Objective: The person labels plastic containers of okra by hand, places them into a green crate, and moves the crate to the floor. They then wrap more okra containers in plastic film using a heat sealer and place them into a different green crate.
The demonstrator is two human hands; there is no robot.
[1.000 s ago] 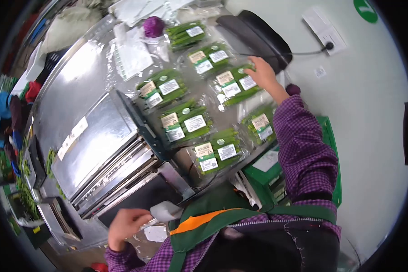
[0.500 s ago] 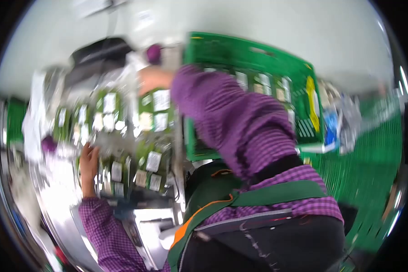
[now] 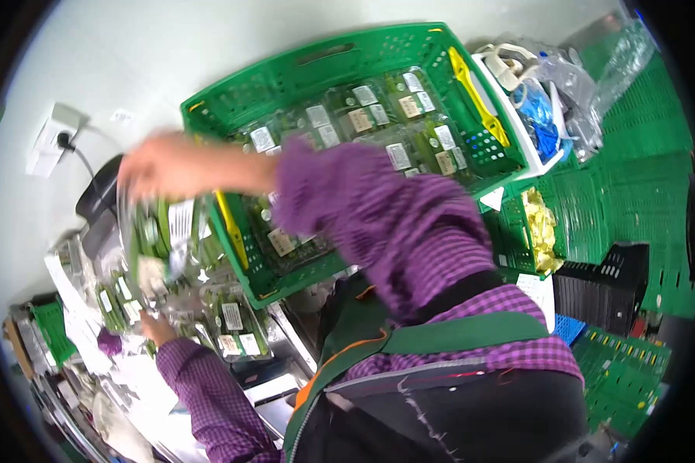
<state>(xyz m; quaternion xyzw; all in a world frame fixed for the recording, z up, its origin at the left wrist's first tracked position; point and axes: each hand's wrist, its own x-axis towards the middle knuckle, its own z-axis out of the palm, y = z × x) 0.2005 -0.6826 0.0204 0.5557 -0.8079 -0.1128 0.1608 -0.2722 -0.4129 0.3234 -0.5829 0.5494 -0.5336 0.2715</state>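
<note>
My right hand (image 3: 170, 168), smeared by motion, grips the top of a clear plastic pack of long green vegetables (image 3: 160, 235) with white and beige labels. The pack hangs tilted from the fingers, just left of the green crate (image 3: 316, 85). Lower left, my left hand (image 3: 159, 330) reaches in among more labelled packs on the worktop; its fingertips are small and partly hidden. Close to it lies a pack with white labels (image 3: 235, 328). Rows of similar packs (image 3: 363, 108) lie label-up inside the crate, some of them behind my right sleeve.
A yellow handle (image 3: 477, 96) lines each short side of the crate. Beyond its right end stands a white bin (image 3: 548, 158) with blue and clear plastic. Green crates (image 3: 641, 208) and a black crate (image 3: 598, 285) are at right. A socket box with a cable (image 3: 58, 139) is on the wall.
My view has swung left and tilted, so the crate sits more fully in sight. My right hand has lifted a vegetable pack off the group on the worktop. My left hand stays low among the packs.
</note>
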